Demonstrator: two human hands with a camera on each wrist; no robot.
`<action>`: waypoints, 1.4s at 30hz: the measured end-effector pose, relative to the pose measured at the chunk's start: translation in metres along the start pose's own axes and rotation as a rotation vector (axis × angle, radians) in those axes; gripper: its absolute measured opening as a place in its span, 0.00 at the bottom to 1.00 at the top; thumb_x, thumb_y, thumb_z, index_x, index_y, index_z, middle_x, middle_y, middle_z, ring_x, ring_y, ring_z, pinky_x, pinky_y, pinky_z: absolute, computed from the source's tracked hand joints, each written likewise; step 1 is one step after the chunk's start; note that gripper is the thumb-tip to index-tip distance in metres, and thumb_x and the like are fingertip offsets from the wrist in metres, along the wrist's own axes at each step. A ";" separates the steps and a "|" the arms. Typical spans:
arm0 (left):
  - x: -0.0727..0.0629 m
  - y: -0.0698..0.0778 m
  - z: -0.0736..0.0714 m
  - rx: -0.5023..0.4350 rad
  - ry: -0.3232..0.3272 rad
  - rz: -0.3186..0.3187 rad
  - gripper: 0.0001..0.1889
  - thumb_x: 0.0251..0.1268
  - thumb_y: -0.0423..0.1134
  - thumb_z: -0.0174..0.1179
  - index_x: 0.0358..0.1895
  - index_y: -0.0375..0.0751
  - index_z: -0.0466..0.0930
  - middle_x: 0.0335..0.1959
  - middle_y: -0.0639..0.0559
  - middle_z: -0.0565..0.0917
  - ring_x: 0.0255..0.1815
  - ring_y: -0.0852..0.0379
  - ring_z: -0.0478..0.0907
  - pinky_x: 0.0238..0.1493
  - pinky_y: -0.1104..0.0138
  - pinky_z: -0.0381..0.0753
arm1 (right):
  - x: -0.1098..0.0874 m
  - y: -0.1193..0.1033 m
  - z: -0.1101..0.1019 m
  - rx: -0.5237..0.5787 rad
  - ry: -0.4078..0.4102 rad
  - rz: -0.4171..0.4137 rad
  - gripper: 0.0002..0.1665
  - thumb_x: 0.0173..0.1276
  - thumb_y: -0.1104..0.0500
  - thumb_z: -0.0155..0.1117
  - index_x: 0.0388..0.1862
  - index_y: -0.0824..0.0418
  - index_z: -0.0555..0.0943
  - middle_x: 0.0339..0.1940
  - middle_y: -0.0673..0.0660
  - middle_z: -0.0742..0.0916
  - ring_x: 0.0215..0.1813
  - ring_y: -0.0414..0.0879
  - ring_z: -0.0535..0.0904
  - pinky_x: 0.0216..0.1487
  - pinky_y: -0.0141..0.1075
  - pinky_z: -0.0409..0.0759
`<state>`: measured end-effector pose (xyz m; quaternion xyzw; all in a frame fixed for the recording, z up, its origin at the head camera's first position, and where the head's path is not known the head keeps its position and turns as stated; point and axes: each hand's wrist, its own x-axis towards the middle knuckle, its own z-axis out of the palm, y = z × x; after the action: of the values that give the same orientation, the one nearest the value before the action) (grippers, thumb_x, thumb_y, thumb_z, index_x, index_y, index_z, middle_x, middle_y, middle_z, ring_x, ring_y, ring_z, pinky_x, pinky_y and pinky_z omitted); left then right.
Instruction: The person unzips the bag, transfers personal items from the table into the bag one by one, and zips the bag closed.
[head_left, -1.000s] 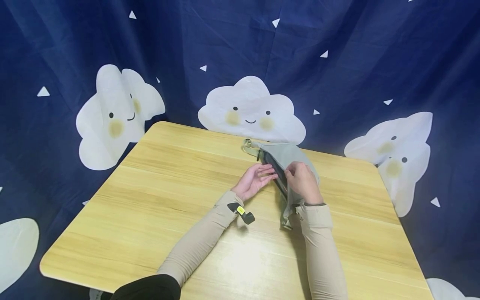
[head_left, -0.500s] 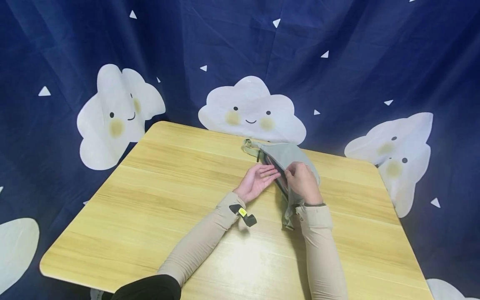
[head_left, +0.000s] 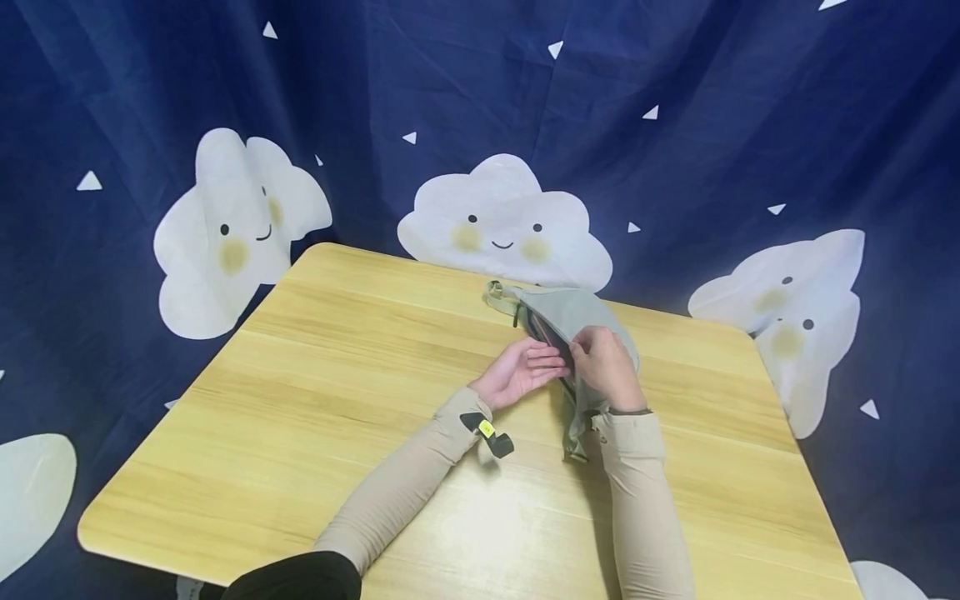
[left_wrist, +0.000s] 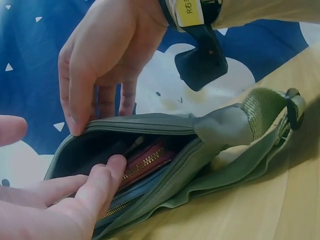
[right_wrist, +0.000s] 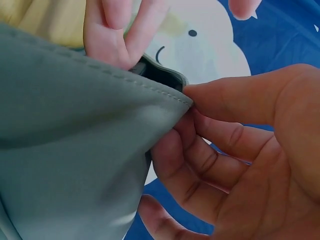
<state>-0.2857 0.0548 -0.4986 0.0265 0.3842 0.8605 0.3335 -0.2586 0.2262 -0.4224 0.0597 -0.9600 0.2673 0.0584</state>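
Note:
A grey-green waist bag [head_left: 573, 308] stands tilted near the table's far side, its zipped mouth unfastened. My right hand [head_left: 607, 367] pinches the rim of that mouth between thumb and fingers, as the right wrist view also shows. The left hand [head_left: 519, 373] has its fingers extended at the opening, with the fingertips [left_wrist: 117, 162] just inside. Within the bag lie a red item with a gold zip [left_wrist: 147, 157] and a blue item [left_wrist: 137, 190] beside it, also near a gold zip. A dark thing sits deeper inside, too shadowed to name.
The bag's strap and buckle [left_wrist: 295, 102] trail over the wooden table [head_left: 337, 375]. A dark blue curtain with clouds [head_left: 502, 221] hangs right behind the table's far edge. Each wrist wears a small black camera [head_left: 495, 440].
The left hand has shifted slightly right and toward me along the bag's opening, its fingers moving. My right hand keeps its pinch on the rim, and the bag stays in place.

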 end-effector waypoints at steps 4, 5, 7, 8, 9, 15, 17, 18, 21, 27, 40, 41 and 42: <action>-0.001 -0.002 0.001 -0.029 -0.039 -0.005 0.34 0.77 0.42 0.44 0.77 0.22 0.54 0.78 0.24 0.60 0.82 0.31 0.57 0.86 0.55 0.58 | 0.000 0.001 0.001 -0.003 0.007 -0.001 0.09 0.73 0.65 0.60 0.37 0.69 0.85 0.38 0.67 0.91 0.43 0.62 0.88 0.46 0.57 0.85; -0.001 -0.002 0.001 -0.034 -0.053 -0.005 0.34 0.77 0.42 0.43 0.78 0.22 0.52 0.78 0.24 0.59 0.82 0.32 0.56 0.86 0.55 0.57 | 0.000 0.001 0.001 -0.003 0.008 -0.001 0.09 0.73 0.65 0.60 0.36 0.69 0.85 0.38 0.67 0.91 0.42 0.62 0.88 0.46 0.57 0.85; 0.000 -0.003 0.001 -0.036 -0.082 -0.009 0.35 0.78 0.43 0.43 0.79 0.22 0.50 0.79 0.24 0.57 0.83 0.33 0.55 0.87 0.55 0.54 | 0.000 0.001 0.001 -0.004 0.008 0.000 0.09 0.73 0.65 0.60 0.36 0.68 0.85 0.38 0.67 0.91 0.42 0.62 0.87 0.45 0.56 0.85; 0.000 -0.004 0.002 -0.035 -0.095 -0.011 0.35 0.78 0.43 0.42 0.79 0.22 0.49 0.80 0.24 0.56 0.84 0.33 0.54 0.87 0.55 0.52 | 0.000 0.001 0.001 -0.003 0.007 0.000 0.09 0.73 0.65 0.60 0.36 0.68 0.85 0.38 0.67 0.91 0.41 0.62 0.87 0.44 0.56 0.85; 0.001 -0.004 0.002 -0.031 -0.105 -0.013 0.36 0.78 0.43 0.42 0.79 0.23 0.49 0.80 0.25 0.56 0.84 0.33 0.53 0.88 0.54 0.52 | 0.000 0.001 0.002 -0.002 0.007 0.001 0.09 0.73 0.65 0.60 0.36 0.68 0.85 0.38 0.67 0.91 0.41 0.62 0.87 0.44 0.56 0.85; 0.003 -0.007 0.003 -0.023 -0.126 -0.008 0.36 0.78 0.45 0.40 0.80 0.25 0.47 0.81 0.27 0.55 0.85 0.36 0.52 0.88 0.54 0.51 | 0.000 0.000 0.002 -0.009 0.004 0.007 0.09 0.73 0.64 0.60 0.36 0.68 0.85 0.38 0.66 0.91 0.40 0.61 0.87 0.42 0.54 0.85; 0.003 -0.009 0.004 -0.032 -0.130 -0.005 0.36 0.78 0.45 0.40 0.80 0.25 0.46 0.81 0.28 0.54 0.85 0.37 0.52 0.88 0.55 0.50 | 0.000 0.000 0.002 -0.011 0.002 0.006 0.09 0.73 0.64 0.60 0.36 0.68 0.85 0.38 0.66 0.91 0.39 0.60 0.87 0.40 0.53 0.85; 0.002 -0.009 0.005 -0.038 -0.131 -0.003 0.36 0.78 0.45 0.40 0.80 0.26 0.46 0.81 0.29 0.54 0.85 0.37 0.52 0.88 0.55 0.50 | -0.001 -0.001 0.002 -0.012 0.003 0.007 0.09 0.73 0.64 0.60 0.36 0.68 0.85 0.38 0.66 0.91 0.39 0.60 0.87 0.39 0.52 0.85; 0.002 -0.010 0.006 -0.047 -0.143 0.007 0.37 0.78 0.45 0.39 0.81 0.25 0.44 0.82 0.29 0.53 0.85 0.37 0.50 0.88 0.55 0.49 | -0.001 -0.001 0.003 -0.012 0.003 0.005 0.09 0.73 0.64 0.60 0.35 0.68 0.85 0.37 0.66 0.91 0.36 0.58 0.86 0.36 0.49 0.84; 0.001 -0.010 0.009 -0.063 -0.182 0.014 0.39 0.79 0.48 0.37 0.81 0.24 0.41 0.83 0.28 0.51 0.86 0.38 0.48 0.89 0.54 0.47 | 0.000 0.001 0.002 -0.019 0.005 0.008 0.08 0.72 0.65 0.60 0.36 0.68 0.85 0.37 0.67 0.91 0.35 0.58 0.86 0.33 0.47 0.84; 0.000 -0.007 0.008 -0.024 -0.214 -0.002 0.39 0.81 0.50 0.36 0.81 0.24 0.41 0.83 0.27 0.49 0.86 0.36 0.46 0.89 0.53 0.44 | 0.000 0.000 0.001 -0.041 -0.008 0.037 0.09 0.72 0.64 0.61 0.38 0.68 0.86 0.40 0.67 0.91 0.36 0.58 0.86 0.33 0.47 0.84; 0.000 -0.007 0.008 -0.018 -0.216 -0.003 0.38 0.81 0.50 0.36 0.81 0.24 0.41 0.83 0.26 0.49 0.86 0.36 0.46 0.89 0.52 0.44 | 0.000 0.000 0.001 -0.043 -0.011 0.039 0.09 0.72 0.63 0.61 0.38 0.68 0.86 0.40 0.67 0.91 0.37 0.58 0.87 0.33 0.48 0.85; 0.000 -0.007 0.007 -0.011 -0.215 -0.004 0.38 0.81 0.50 0.36 0.81 0.24 0.42 0.83 0.26 0.49 0.86 0.36 0.46 0.89 0.52 0.44 | 0.000 0.000 0.001 -0.042 -0.013 0.040 0.10 0.72 0.63 0.61 0.39 0.68 0.86 0.40 0.67 0.91 0.37 0.58 0.87 0.33 0.48 0.85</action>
<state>-0.2797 0.0632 -0.4983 0.1161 0.3415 0.8540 0.3748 -0.2590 0.2259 -0.4237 0.0410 -0.9668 0.2476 0.0481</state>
